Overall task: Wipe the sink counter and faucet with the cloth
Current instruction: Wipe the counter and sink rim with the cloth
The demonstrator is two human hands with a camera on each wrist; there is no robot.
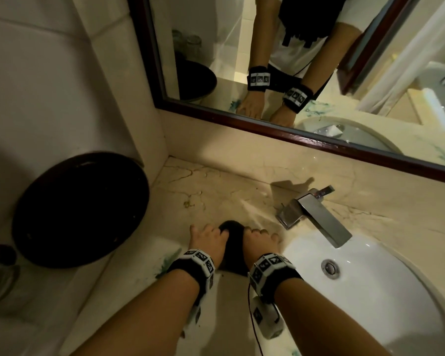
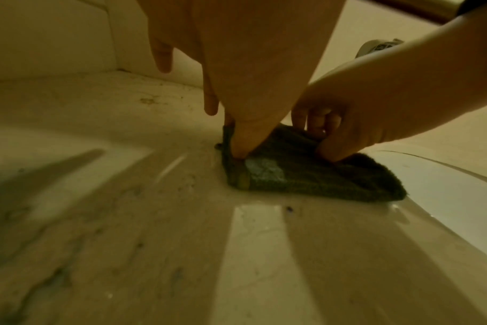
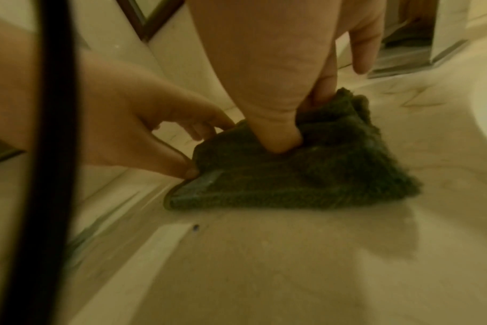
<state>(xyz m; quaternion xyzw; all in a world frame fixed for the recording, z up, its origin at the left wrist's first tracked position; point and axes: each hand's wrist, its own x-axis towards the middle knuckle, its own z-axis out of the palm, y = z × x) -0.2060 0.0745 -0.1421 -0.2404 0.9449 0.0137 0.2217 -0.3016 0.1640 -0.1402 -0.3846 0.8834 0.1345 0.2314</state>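
Both hands, left hand and right hand, pinch the cloth on the worktop; bunched fabric risks leaving streaks.

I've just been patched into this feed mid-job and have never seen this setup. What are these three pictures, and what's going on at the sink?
There is no machine here: a person works with two bare hands, each wrist wearing a band with a small camera. The large picture comes from a camera on the head, looking down. The other two look along each hand from the wrists.

Both hands are on a dark green cloth lying on the marble counter. The left hand pinches its left edge; the right hand pinches a raised fold. To the right stand the chrome faucet and the white sink. A round dark tray leans against the wall on the left, with a mirror above.
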